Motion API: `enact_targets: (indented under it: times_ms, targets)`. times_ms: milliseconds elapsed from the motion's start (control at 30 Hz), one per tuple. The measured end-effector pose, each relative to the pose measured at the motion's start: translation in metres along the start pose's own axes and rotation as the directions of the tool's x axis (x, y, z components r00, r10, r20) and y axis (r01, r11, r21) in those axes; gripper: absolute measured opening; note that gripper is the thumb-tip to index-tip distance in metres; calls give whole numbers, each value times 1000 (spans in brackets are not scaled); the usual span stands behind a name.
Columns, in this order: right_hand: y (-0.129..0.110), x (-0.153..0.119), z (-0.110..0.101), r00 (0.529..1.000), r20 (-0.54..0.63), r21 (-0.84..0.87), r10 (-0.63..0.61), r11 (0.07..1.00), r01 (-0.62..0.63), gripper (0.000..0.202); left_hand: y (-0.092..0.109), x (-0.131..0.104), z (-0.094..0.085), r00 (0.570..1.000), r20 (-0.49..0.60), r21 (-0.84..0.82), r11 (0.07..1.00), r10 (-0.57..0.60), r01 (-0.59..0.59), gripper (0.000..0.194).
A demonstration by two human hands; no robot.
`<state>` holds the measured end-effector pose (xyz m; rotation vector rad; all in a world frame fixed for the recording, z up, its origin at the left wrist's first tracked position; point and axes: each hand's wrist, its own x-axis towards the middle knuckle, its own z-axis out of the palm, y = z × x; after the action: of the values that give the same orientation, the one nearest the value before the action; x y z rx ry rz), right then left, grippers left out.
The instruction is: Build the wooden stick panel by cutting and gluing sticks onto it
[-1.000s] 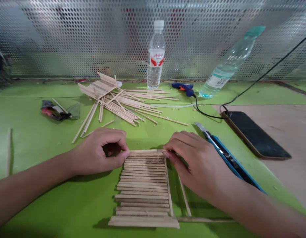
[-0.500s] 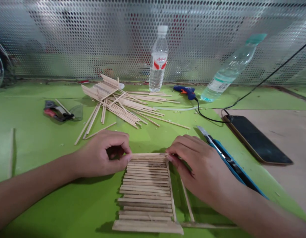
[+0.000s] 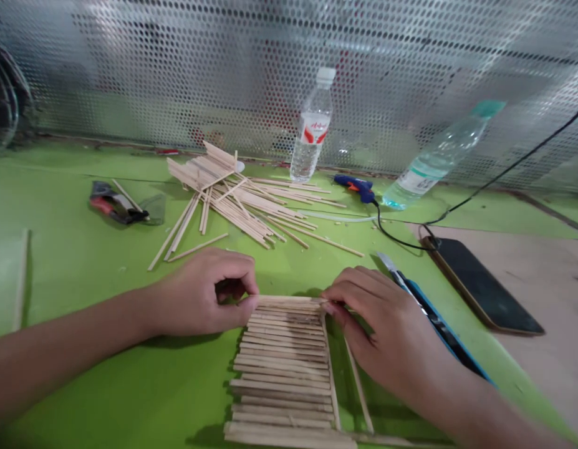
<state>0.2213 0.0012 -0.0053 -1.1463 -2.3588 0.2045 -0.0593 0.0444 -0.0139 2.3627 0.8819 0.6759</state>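
Note:
A flat panel of glued wooden sticks point(image 3: 284, 365) lies on the green table point(image 3: 83, 262) in front of me. My left hand point(image 3: 202, 293) pinches the left end of the panel's topmost stick point(image 3: 289, 300). My right hand point(image 3: 385, 318) holds the right end of that same stick with its fingertips. Both hands rest on the table on either side of the panel's far edge. A loose stick point(image 3: 358, 390) lies along the panel's right side, partly under my right wrist.
A heap of loose sticks point(image 3: 237, 199) lies behind the panel. Two water bottles point(image 3: 312, 128) point(image 3: 438, 159), a blue glue gun point(image 3: 356, 185) with its black cord, a utility knife point(image 3: 429, 312), a phone point(image 3: 482, 284) and a small tool point(image 3: 115, 207) surround it. A perforated metal screen point(image 3: 176, 75) closes the back.
Both hands keep the same hold on the topmost stick. The view has shifted, so everything sits slightly lower and to the right in the picture.

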Motion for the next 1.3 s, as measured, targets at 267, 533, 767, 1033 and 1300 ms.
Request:
enact_targets:
  times_ms: [267, 533, 767, 1033, 1300]
  targets:
    - [-1, 1, -2, 1000, 0, -36, -13, 999, 13, 20, -1, 1, 2, 1000, -8, -38, 999, -17, 17, 10]
    - [1, 0, 1, 1000, 6, -12, -15, 1000, 15, 20, 0, 1, 2, 1000, 10, -43, 999, -8, 8, 11]
    - [2, -2, 2, 1000, 5, 14, -1, 1000, 1, 19, -3, -1, 2, 1000, 15, 31, 999, -10, 10, 12]
    - [4, -3, 4, 1000, 15, -15, -4, 1000, 4, 17, -7, -3, 5, 999, 2, 52, 998, -36, 36, 11]
    - [5, -3, 4, 1000, 21, -35, -6, 999, 7, 18, -9, -3, 9, 999, 1, 11, 999, -35, 35, 10]
